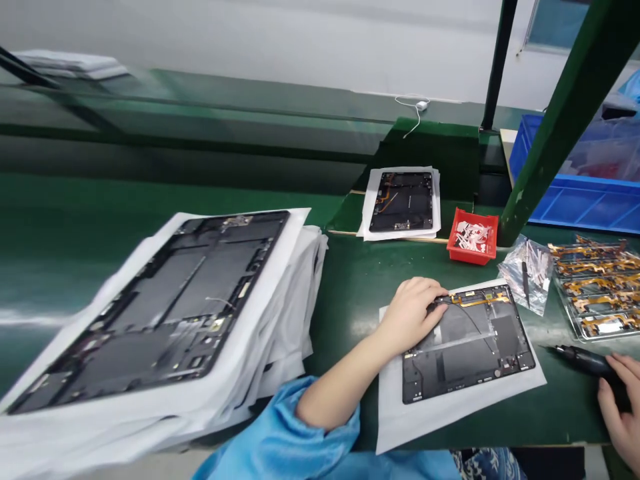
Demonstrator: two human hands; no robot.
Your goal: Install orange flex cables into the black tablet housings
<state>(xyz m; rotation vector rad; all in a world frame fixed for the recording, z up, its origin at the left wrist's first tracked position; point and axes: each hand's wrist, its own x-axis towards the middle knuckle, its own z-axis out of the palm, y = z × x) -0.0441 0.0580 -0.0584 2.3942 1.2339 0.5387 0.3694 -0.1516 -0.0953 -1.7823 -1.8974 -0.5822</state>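
Observation:
An open tablet housing (pixel 465 347) lies on a white sheet (pixel 400 420) in front of me, its inner side up with an orange flex cable along the far edge. My left hand (pixel 413 313) grips its far left corner, thumb and fingers closed on the rim. At the right edge my right hand (pixel 623 400) is closed round the rear of a black electric screwdriver (pixel 583 359), whose thin tip points left, apart from the housing. Part of this hand falls outside the view.
A tall stack of housings and white sheets (pixel 285 320) stands at left. Further back lie another housing (pixel 403 203) and a red tray (pixel 473 257) of small white parts. At right are a plastic bag (pixel 537 267), a clear tray of flex cables (pixel 580 327), a green post (pixel 555 120) and a blue bin (pixel 585 200).

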